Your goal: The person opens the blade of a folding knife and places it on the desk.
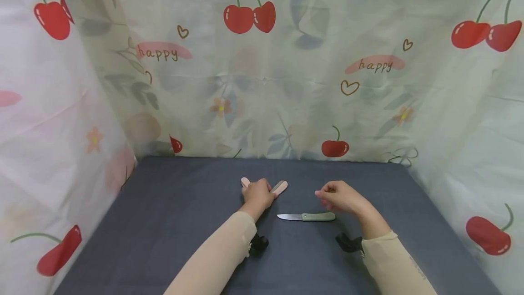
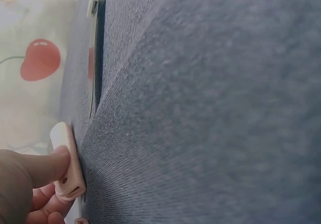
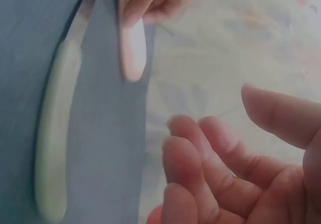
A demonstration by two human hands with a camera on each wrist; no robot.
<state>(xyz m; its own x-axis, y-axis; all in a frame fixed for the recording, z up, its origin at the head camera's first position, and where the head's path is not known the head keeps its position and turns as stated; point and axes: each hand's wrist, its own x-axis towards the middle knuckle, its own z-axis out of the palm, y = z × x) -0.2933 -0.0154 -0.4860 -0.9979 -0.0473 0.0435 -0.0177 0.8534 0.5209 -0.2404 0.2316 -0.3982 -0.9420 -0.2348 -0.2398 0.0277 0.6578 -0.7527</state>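
On the dark cloth, my left hand point(image 1: 258, 193) pinches a slim pale-pink handle-like piece point(image 1: 280, 188) between thumb and fingers. A slot and a small hole show at this piece's end in the left wrist view. A second pink piece point(image 1: 245, 182) sticks out on the other side of the hand; its middle is hidden under the fingers. Nearer me lies a small knife with a pale green handle point(image 1: 319, 216), its blade point(image 1: 289, 216) pointing left. Above and right of this handle hovers my right hand point(image 1: 339, 196), holding nothing, fingers loosely bent and thumb apart from them.
A dark grey cloth point(image 1: 176, 226) covers the table. White curtains point(image 1: 262, 81) printed with cherries stand along its back and both sides. Black wrist mounts point(image 1: 259, 244) hang under both forearms, close over the table.
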